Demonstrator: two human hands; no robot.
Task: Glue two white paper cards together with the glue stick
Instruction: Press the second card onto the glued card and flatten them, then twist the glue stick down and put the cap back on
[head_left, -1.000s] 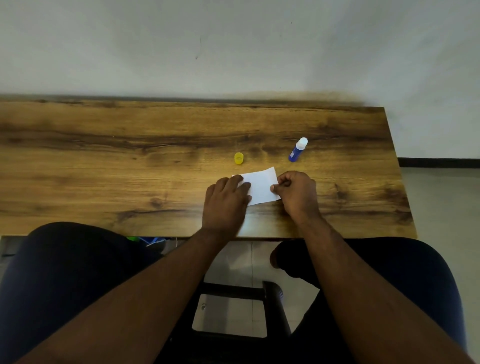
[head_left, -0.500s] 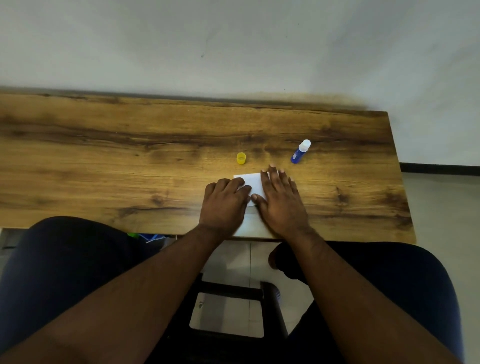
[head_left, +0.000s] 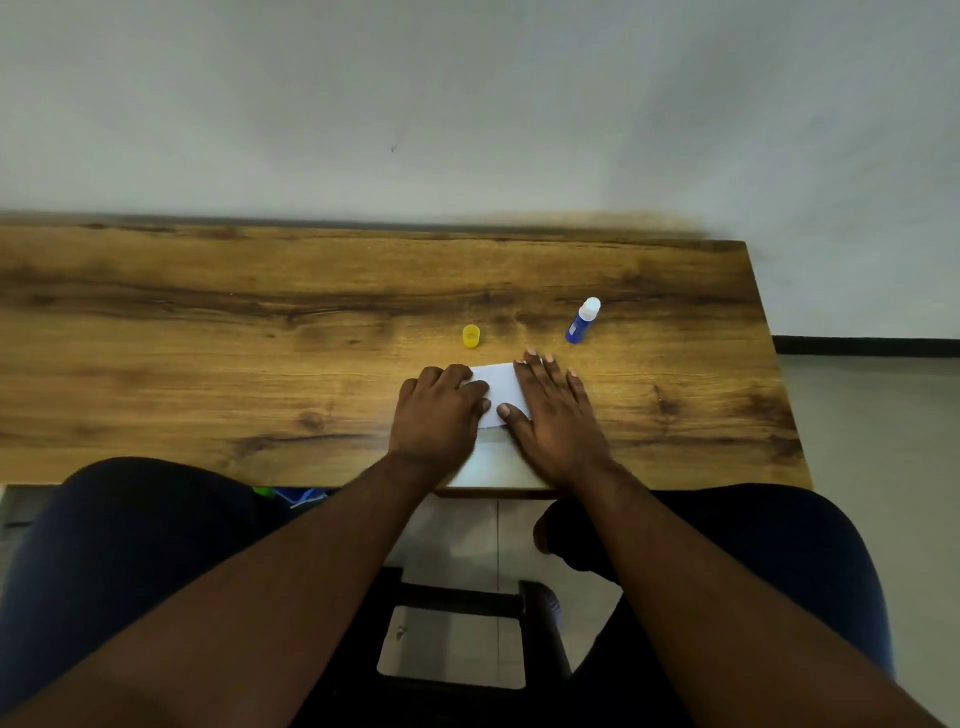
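A white paper card lies flat on the wooden table near its front edge. My left hand rests on the card's left part with fingers curled. My right hand lies flat on its right part, fingers spread and pressing down. Whether a second card lies under it is hidden. A blue glue stick with a white tip stands uncapped behind my right hand. Its yellow cap sits to the left of it.
The table's right edge drops to a grey floor. A white wall runs along the table's back. My knees and a dark stool frame are below the front edge.
My right hand went from a pinch at the card's right edge to lying flat on top of the card. My left hand stayed on the left part.
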